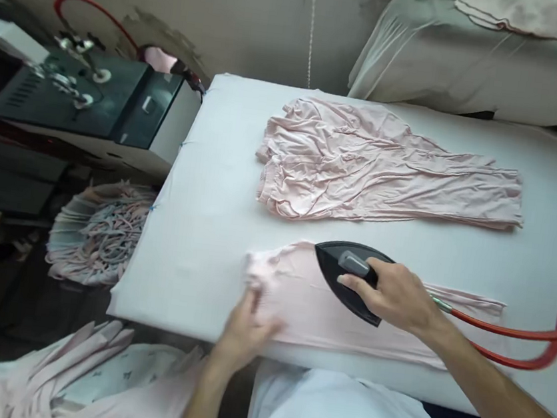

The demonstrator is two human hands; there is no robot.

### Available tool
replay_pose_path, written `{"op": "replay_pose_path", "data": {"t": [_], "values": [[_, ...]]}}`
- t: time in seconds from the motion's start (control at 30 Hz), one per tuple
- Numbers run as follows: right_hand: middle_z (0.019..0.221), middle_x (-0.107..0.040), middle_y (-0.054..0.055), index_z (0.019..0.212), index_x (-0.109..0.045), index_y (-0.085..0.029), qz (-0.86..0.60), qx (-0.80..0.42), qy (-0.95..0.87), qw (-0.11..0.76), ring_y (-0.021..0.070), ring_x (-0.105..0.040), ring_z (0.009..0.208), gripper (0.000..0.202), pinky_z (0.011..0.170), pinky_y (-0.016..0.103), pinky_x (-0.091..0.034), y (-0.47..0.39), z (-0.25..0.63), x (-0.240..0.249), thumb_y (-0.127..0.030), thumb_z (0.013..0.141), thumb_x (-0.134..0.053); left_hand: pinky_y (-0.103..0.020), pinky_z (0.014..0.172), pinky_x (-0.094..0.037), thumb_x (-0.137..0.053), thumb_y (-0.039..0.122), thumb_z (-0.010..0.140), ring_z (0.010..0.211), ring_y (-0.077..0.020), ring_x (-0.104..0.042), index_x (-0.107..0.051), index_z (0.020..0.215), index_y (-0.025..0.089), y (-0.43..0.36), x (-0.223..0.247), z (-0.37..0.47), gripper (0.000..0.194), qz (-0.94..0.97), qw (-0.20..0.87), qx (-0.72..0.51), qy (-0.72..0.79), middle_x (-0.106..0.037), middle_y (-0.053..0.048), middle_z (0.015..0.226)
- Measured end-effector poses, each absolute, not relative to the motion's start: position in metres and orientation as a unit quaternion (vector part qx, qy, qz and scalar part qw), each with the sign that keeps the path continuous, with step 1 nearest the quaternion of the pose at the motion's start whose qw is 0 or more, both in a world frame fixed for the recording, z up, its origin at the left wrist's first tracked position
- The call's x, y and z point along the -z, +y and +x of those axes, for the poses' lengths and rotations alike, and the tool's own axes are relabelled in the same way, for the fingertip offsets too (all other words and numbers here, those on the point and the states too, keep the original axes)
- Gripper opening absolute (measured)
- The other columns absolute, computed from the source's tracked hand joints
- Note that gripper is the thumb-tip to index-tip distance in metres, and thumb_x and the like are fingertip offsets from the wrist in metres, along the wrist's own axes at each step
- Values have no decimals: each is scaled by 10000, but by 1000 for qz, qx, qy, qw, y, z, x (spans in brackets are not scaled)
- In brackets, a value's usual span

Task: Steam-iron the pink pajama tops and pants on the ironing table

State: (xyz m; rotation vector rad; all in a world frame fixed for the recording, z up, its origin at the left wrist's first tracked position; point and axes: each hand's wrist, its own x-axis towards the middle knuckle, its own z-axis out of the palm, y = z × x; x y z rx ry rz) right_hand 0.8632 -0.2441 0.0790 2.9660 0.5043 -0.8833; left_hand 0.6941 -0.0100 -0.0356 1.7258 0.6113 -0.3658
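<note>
At the near edge of a white-covered table (194,246), the right hand (402,297) is closed around the handle of a black iron (334,272). The iron rests on a pale pink garment (339,333), tip directed toward the garment's gathered left end. The left hand (244,332) is at that end; it is blurred, and whether its fingers grip the cloth cannot be determined. A red hose (506,329) extends rightward from the iron. Beyond the garment lie wrinkled pink garments (387,181). To the left of the table are a dark-topped machine (102,105) and a round heap of fabric (99,235).
</note>
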Motion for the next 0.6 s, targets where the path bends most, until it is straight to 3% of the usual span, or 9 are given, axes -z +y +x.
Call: {"op": "replay_pose_path", "data": {"t": [0.07, 0.1, 0.2, 0.3, 0.37, 0.47, 0.53, 0.6], "values": [[752, -678, 84, 795, -581, -196, 944, 279, 173, 28, 238, -650, 741, 594, 579, 283, -340, -245, 852, -85, -738, 889, -356, -319, 820, -551, -806, 383, 637, 922, -209, -662, -595, 1250, 240, -39, 28, 698, 664, 741, 640, 152, 136, -677, -69, 1142], [765, -682, 93, 818, -592, -191, 937, 286, 199, 38, 248, -655, 757, 601, 587, 285, -349, -238, 845, -83, -734, 894, -346, -295, 768, -551, -779, 376, 676, 844, -179, -659, -616, 1221, 241, -46, 26, 697, 584, 748, 638, 133, 121, -687, -57, 1090], [875, -701, 140, 904, -638, -156, 894, 338, 287, 58, 276, -671, 823, 607, 647, 299, -408, -206, 818, -69, -698, 908, -363, -255, 601, -497, -631, 324, 799, 606, -121, -571, -669, 1003, 200, -47, 27, 682, 242, 797, 557, -11, 233, -653, -14, 789], [892, -704, 161, 887, -661, -137, 861, 373, 342, 59, 294, -677, 836, 577, 699, 327, -449, -208, 793, -59, -652, 909, -402, -270, 585, -459, -543, 252, 830, 576, -131, -522, -647, 840, 189, -58, 25, 667, 122, 847, 457, -121, 245, -560, -6, 653], [871, -704, 153, 842, -662, -149, 857, 378, 347, 47, 309, -674, 833, 561, 705, 351, -460, -245, 787, -60, -659, 886, -431, -330, 697, -486, -570, 246, 797, 733, -188, -584, -661, 920, 193, -88, 22, 671, 162, 893, 409, -109, 151, -619, -58, 780], [850, -699, 133, 772, -653, -205, 885, 397, 243, -29, 292, -666, 798, 554, 701, 376, -466, -344, 799, -69, -695, 876, -416, -466, 855, -470, -676, 246, 678, 1010, -323, -577, -629, 1175, 180, -142, 27, 698, 503, 941, 323, -29, 95, -636, -162, 1107], [864, -694, 142, 769, -671, -266, 912, 378, 120, -103, 276, -670, 827, 536, 734, 382, -475, -419, 815, -73, -700, 894, -381, -477, 836, -476, -658, 216, 663, 945, -329, -598, -673, 1078, 145, -156, 36, 715, 421, 929, 334, 12, 157, -661, -173, 1011], [871, -681, 179, 877, -703, -330, 952, 279, 35, -118, 315, -672, 889, 492, 727, 424, -477, -484, 824, -70, -710, 876, -390, -437, 781, -500, -643, 234, 671, 797, -279, -621, -699, 845, 149, -138, 44, 717, 202, 852, 462, 2, 246, -666, -115, 783]]}}
